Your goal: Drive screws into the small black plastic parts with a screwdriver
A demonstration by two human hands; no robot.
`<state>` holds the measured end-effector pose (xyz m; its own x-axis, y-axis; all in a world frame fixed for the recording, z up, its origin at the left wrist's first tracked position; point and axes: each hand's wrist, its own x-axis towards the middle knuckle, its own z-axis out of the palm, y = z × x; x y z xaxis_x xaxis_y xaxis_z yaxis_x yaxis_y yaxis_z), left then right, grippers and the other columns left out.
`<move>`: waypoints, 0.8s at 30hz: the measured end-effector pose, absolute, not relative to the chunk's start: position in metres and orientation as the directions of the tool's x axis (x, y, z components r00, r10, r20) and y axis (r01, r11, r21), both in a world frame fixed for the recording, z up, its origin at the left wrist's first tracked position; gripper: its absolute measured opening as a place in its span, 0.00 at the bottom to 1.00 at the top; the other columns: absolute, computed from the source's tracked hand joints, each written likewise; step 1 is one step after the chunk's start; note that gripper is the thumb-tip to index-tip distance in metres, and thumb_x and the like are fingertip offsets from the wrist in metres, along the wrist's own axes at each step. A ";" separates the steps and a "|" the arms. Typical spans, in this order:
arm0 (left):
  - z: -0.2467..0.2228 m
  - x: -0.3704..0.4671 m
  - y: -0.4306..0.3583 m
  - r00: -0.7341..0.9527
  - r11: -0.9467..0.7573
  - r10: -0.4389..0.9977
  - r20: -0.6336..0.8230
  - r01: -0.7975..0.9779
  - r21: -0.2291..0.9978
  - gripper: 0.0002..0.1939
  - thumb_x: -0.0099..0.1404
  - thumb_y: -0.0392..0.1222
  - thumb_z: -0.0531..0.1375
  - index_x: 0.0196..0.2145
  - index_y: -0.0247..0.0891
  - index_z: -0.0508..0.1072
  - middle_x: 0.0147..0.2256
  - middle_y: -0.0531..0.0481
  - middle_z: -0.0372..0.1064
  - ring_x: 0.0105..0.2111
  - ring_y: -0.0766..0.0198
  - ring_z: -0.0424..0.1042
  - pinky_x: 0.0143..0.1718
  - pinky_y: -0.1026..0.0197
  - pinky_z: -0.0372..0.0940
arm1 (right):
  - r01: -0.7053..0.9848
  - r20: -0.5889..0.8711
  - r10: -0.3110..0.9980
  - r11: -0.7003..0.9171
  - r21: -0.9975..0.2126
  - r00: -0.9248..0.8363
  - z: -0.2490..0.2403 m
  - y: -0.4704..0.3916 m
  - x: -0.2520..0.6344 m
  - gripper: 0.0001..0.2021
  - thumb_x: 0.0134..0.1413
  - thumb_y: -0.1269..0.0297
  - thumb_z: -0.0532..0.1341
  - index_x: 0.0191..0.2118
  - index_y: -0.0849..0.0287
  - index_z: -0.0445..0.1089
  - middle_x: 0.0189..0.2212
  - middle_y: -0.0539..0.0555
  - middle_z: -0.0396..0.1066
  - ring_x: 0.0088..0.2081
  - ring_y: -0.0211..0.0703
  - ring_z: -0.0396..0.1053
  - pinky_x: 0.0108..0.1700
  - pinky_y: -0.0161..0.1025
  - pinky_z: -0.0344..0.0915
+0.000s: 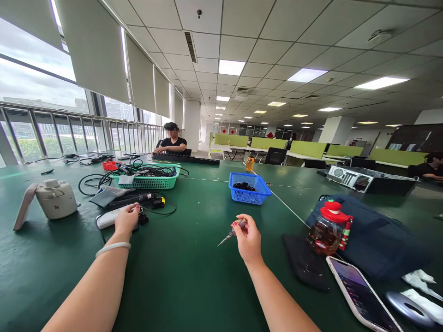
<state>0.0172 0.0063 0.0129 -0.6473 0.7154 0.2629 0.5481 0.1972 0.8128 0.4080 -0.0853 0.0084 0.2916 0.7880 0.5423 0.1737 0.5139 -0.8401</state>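
Pinching the pointed tool (227, 238) near its handle, my right grip (250, 243) is angling the tip down and leftward above the green worktop (194, 281), presumably so the slim shaft is extending free of the fingers. It is sitting nearer to me than the blue basket (247, 197), whose mesh walls are probably containing the small black pieces (244, 186). My left grip (126, 220) is holding its fingertips together beside the white device (108, 219); I'm not able to tell whether it is grasping anything. Beyond, the green basket (162, 183) is holding cables (152, 171), likely so they aren't spreading. On my right, 1 phone (360, 293) is lying face up, perhaps for easy viewing. I'm seeing 1 yellow label (159, 202) among the black gear, but no brand or wording is coming through legibly.
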 end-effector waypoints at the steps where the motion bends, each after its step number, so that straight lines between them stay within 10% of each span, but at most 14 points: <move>1: 0.014 0.017 0.005 -0.647 0.229 0.717 0.259 0.570 0.789 0.20 0.58 0.47 0.54 0.42 0.35 0.77 0.32 0.42 0.76 0.33 0.51 0.74 0.33 0.54 0.65 | 0.176 0.544 0.788 0.515 -0.839 0.290 0.008 -0.085 0.408 0.12 0.51 0.58 0.60 0.39 0.57 0.66 0.28 0.53 0.72 0.31 0.45 0.73 0.34 0.41 0.70; 9: 0.016 0.026 -0.003 -0.509 0.364 0.802 0.312 0.831 0.420 0.28 0.63 0.58 0.47 0.46 0.35 0.75 0.40 0.36 0.75 0.44 0.44 0.71 0.39 0.52 0.63 | 0.163 0.535 0.793 0.510 -0.844 0.291 0.009 -0.085 0.408 0.12 0.50 0.57 0.61 0.39 0.57 0.66 0.28 0.52 0.73 0.31 0.45 0.73 0.35 0.41 0.71; 24: 0.009 0.030 -0.001 -0.407 0.331 0.849 0.337 0.907 0.261 0.27 0.64 0.56 0.46 0.41 0.31 0.76 0.42 0.31 0.72 0.44 0.45 0.70 0.42 0.53 0.63 | 0.163 0.541 0.790 0.517 -0.841 0.289 0.008 -0.085 0.408 0.12 0.51 0.57 0.61 0.39 0.57 0.66 0.28 0.53 0.73 0.31 0.45 0.74 0.35 0.41 0.71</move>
<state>0.0298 -0.0006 0.0090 -0.4067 0.8489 0.3375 0.9070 0.3310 0.2605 0.4081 -0.0854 0.0082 0.2887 0.7897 0.5412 0.1627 0.5166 -0.8406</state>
